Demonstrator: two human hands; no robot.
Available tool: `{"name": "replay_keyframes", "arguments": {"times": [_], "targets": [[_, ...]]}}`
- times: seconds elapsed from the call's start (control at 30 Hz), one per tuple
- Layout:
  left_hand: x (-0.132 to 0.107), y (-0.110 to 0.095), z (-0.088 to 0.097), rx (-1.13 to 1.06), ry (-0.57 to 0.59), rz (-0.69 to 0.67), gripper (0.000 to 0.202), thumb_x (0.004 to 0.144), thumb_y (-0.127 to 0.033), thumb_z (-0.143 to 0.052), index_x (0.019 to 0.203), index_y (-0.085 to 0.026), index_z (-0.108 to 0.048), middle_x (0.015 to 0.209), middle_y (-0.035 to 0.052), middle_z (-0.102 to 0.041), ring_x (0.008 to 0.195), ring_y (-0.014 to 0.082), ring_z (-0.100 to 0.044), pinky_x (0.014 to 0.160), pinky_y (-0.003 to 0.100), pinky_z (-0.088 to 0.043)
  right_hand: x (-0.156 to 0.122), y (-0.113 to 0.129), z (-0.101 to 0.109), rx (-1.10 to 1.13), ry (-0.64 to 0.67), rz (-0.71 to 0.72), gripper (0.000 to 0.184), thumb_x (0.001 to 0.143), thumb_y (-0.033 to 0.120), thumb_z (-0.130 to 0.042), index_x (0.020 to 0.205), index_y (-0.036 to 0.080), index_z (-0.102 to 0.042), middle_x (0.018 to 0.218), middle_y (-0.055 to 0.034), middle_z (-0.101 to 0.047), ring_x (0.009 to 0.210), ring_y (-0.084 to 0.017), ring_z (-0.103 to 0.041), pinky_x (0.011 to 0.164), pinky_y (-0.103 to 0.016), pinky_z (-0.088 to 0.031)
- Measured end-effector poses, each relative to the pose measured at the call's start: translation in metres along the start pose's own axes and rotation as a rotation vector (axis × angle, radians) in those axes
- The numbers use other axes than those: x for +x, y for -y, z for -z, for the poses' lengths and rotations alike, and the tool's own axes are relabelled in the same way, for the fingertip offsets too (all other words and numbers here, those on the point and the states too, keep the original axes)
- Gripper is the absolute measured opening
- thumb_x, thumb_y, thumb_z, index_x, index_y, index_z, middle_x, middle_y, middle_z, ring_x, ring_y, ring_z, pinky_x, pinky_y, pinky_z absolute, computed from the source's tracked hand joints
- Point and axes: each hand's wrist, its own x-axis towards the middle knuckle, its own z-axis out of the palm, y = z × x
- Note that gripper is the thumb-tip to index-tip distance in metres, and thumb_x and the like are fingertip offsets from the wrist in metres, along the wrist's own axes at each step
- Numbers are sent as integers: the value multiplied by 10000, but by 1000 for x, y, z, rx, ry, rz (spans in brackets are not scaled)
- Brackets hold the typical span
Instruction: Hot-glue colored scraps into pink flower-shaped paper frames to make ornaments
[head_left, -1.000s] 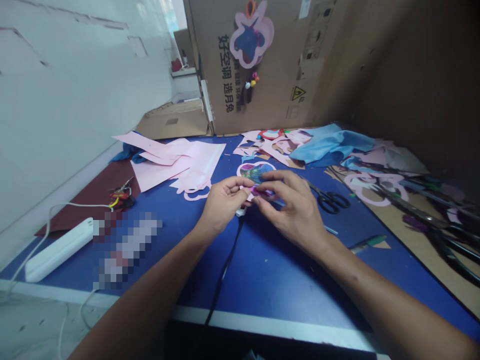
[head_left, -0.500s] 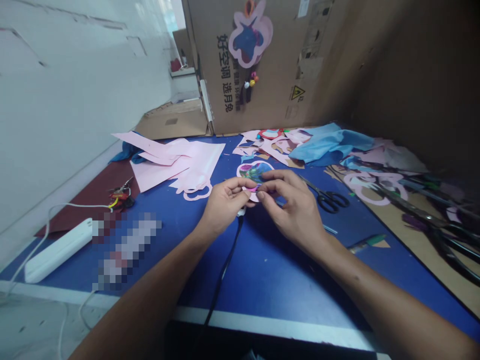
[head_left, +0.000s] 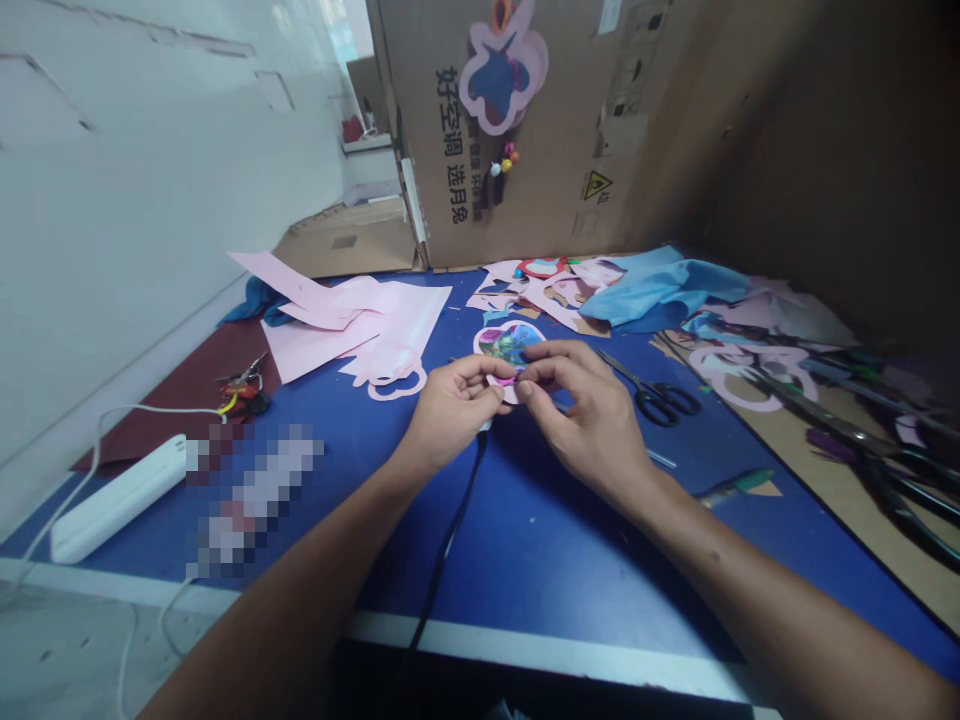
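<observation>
We hold a small pink piece [head_left: 508,380] between our 2 hands, just left of the black scissors [head_left: 660,400] and slightly above the blue worktop [head_left: 540,540]. It is a thin, bright magenta scrap. Our fingertips hide most of it, so we cannot tell its full shape.

Our left hand [head_left: 450,410] has its grip pressed together on the piece's left end, thumb against forefinger. Our right hand [head_left: 592,420] pinches the right end the same way, with its other fingers loosely curled. It lies between the piece and the scissors.

Left of the scissors and just beyond the piece, a round cutout [head_left: 510,342] lies flat. It has a pale pink scalloped edge around a blue, green and purple picture. We cannot tell whether the piece touches it.

A black cable [head_left: 450,540] runs from under the left hand toward us, left of the scissors. Far to their left lie pink paper sheets [head_left: 360,320] and, nearer us, a white power strip [head_left: 112,500]. Beyond the scissors, a blue cloth [head_left: 652,285] lies in front of a cardboard box [head_left: 540,200].
</observation>
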Motion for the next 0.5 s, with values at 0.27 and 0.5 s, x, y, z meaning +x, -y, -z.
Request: {"name": "replay_keyframes", "arguments": {"times": [0.27, 0.5], "targets": [[1, 1, -1, -2, -17, 6, 195, 759, -211, -863, 937, -175, -789, 792, -9, -749, 704, 108, -713, 723, 237, -613, 0, -1, -1, 0, 2, 12, 85, 1052, 227, -692, 1010, 254, -760, 1276, -118, -787, 1211, -319, -770, 976, -509, -605], [0, 0, -2, 62, -59, 1, 143, 774, -243, -868, 874, -177, -790, 727, -21, -710, 663, 101, -664, 656, 220, -551, 0, -2, -1, -2, 3, 26, 94, 1062, 233, -693, 1034, 246, -782, 1267, -119, -796, 1205, -318, -773, 961, -499, -598]]}}
